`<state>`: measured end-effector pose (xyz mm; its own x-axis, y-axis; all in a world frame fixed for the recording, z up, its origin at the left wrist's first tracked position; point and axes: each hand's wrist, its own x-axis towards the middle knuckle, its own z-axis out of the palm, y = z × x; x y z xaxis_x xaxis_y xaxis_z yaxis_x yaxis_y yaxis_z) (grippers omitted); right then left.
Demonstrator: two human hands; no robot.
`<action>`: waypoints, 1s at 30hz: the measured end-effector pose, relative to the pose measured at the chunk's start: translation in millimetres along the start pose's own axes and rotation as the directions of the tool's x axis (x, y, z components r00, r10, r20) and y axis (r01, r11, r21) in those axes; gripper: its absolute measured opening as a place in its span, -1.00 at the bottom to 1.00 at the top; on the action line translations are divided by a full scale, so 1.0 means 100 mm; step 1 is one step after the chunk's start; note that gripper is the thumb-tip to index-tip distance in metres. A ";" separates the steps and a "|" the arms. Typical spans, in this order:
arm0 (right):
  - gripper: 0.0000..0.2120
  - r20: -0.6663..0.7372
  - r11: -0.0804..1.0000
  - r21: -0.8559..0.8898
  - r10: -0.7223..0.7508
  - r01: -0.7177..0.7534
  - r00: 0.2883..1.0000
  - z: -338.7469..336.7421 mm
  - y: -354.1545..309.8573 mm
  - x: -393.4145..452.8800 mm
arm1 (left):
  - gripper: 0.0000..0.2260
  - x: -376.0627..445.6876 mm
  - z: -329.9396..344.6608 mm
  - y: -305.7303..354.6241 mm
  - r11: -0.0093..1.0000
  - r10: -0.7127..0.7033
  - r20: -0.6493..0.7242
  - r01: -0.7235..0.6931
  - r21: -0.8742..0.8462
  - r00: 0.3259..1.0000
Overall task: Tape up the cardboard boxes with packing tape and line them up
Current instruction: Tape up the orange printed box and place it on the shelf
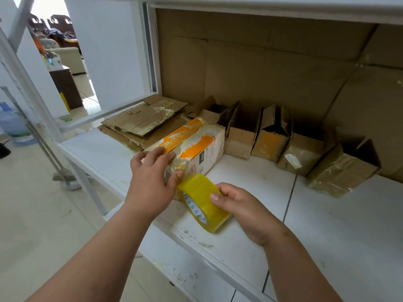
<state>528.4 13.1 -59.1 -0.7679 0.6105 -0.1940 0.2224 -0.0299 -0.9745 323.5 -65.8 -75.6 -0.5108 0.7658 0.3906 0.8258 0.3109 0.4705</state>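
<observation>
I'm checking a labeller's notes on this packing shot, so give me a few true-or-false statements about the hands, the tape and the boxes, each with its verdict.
1. The right hand holds the yellow tape roll. True.
2. The left hand rests on the orange-and-white box. True.
3. The tape roll lies untouched on the floor. False: it is gripped just above the white shelf.
4. The brown boxes along the back wall are all sealed shut. False: their tops stand open.
5. Flattened cardboard lies behind the orange-and-white box. True.
</observation>
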 end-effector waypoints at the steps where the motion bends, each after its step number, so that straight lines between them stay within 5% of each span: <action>1: -0.73 0.011 0.999 0.045 0.006 -0.006 1.000 0.01 0.02 0.00 | -0.56 0.00 -0.01 -0.01 1.000 0.005 0.006 -0.005 0.007 1.000; 14: -0.59 0.175 0.991 0.135 -0.026 0.002 0.984 0.08 0.12 0.00 | -0.62 0.03 -0.28 -0.04 0.978 -0.124 0.087 0.137 -0.159 0.988; 17: -0.59 0.178 0.988 0.154 -0.037 0.010 0.983 0.08 0.13 0.00 | -0.77 0.00 -0.24 0.06 0.926 -0.234 0.052 0.239 -0.293 0.971; 23: -0.67 0.129 0.987 0.156 -0.062 0.041 0.990 0.04 0.16 -0.05 | -0.82 -0.14 -0.20 0.04 0.875 -0.279 -0.069 0.224 -0.428 0.958; 30: -0.74 0.125 0.998 0.055 -0.031 0.024 0.992 -0.06 0.14 -0.11 | -0.55 -0.30 -0.29 0.29 0.757 -0.392 0.214 0.446 -0.477 0.895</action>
<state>544.1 10.8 -69.9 -0.8435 0.5073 -0.1764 0.1706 -0.0584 -0.9836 356.0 -96.6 -50.8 -0.7298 0.6837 -0.0041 0.2839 0.3085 0.9079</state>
